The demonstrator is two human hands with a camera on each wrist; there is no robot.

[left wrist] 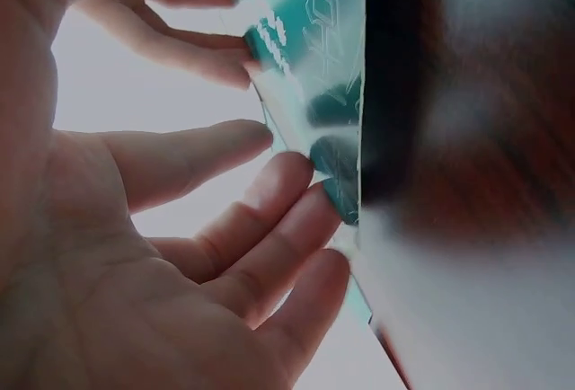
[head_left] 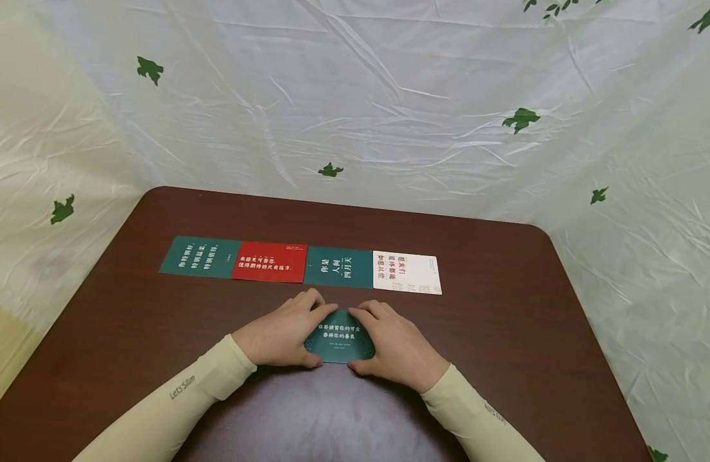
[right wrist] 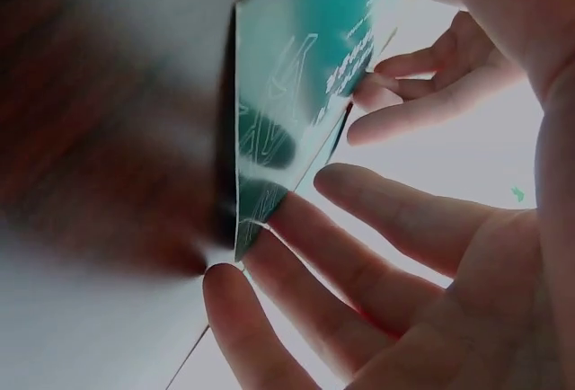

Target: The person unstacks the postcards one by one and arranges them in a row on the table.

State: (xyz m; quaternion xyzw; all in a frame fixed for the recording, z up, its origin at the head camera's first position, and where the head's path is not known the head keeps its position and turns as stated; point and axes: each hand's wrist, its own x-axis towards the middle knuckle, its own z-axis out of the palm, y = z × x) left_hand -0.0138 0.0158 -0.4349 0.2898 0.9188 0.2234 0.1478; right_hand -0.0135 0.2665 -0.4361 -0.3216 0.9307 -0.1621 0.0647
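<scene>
A dark green card point(head_left: 339, 340) with white printed characters is at the near side of the table, just in front of the person. The left hand point(head_left: 287, 330) holds its left side, thumb at the near corner and fingers at the far corner. On the opposite side the right hand point(head_left: 392, 343) grips it the same way. Both wrist views show fingertips touching the edge of the glossy card point(left wrist: 296, 39), whose surface carries thin line drawings. Beyond the hands lie a green card point(head_left: 200, 258), a red card point(head_left: 269, 262), another green card point(head_left: 339, 267) and a white card point(head_left: 407, 272), side by side in a row.
The brown wooden table point(head_left: 493, 308) has rounded far corners. White cloth point(head_left: 389, 128) with green leaf shapes hangs around its back and sides. A greyish-purple rounded surface point(head_left: 326, 417) sits at the near edge, between the sleeved forearms.
</scene>
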